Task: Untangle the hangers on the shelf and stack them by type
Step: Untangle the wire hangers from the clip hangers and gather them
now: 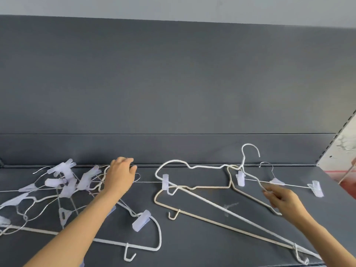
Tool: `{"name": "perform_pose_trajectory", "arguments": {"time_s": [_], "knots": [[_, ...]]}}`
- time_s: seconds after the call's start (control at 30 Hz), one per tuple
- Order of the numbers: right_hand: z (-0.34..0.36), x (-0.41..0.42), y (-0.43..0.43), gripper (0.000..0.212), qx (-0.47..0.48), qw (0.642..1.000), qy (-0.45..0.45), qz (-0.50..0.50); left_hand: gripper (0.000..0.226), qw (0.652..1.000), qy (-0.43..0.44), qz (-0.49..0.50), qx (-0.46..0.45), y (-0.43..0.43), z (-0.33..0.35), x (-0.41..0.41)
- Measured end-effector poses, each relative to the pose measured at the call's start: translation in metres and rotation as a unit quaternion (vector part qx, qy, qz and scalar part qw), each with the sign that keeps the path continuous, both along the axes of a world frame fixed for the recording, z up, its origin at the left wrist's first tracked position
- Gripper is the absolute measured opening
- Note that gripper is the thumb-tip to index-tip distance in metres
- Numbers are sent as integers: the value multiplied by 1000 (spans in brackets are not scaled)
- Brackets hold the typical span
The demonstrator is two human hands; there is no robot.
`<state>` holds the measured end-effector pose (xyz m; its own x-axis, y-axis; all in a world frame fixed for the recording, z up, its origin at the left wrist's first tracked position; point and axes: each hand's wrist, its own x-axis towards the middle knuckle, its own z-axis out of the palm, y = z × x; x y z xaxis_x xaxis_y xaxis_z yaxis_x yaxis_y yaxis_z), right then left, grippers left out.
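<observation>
A tangle of clip hangers (65, 182) with pale translucent clips lies at the left of the dark grey shelf (192, 239). My left hand (120, 175) rests on that tangle's right edge, fingers curled over a wire hook. A white coated hanger (208, 201) and a cream coated hanger (212, 220) lie crossed in the middle. At the right, a clip hanger (277, 182) with two clips lies across them. My right hand (280, 197) pinches the white hanger's wire just below that clip hanger's bar.
The shelf's grey back panel (173, 83) rises right behind the hangers. Another white coated hanger (152, 239) lies near the front edge at left. A slotted upright (335, 139) bounds the shelf at the right, with a pale wall beyond.
</observation>
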<state>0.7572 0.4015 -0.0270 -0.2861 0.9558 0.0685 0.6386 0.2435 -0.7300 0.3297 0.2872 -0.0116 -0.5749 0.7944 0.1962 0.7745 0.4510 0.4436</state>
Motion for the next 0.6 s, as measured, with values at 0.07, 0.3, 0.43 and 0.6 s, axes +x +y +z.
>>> {"name": "perform_pose_trajectory", "arguments": {"time_s": [0.07,0.3,0.43,0.6], "knots": [[1,6,0,36,-17,1000,3,16,35,998,-2,-62,15,13,1,30],[-8,16,6,40,-27,999,-34,33,34,961,35,-265,-65,48,-7,116],[-20,13,9,20,-20,998,-59,29,30,958,44,-262,-107,56,-13,143],[-37,1,7,14,54,982,-183,3,28,956,15,-265,-125,65,-24,149]]}}
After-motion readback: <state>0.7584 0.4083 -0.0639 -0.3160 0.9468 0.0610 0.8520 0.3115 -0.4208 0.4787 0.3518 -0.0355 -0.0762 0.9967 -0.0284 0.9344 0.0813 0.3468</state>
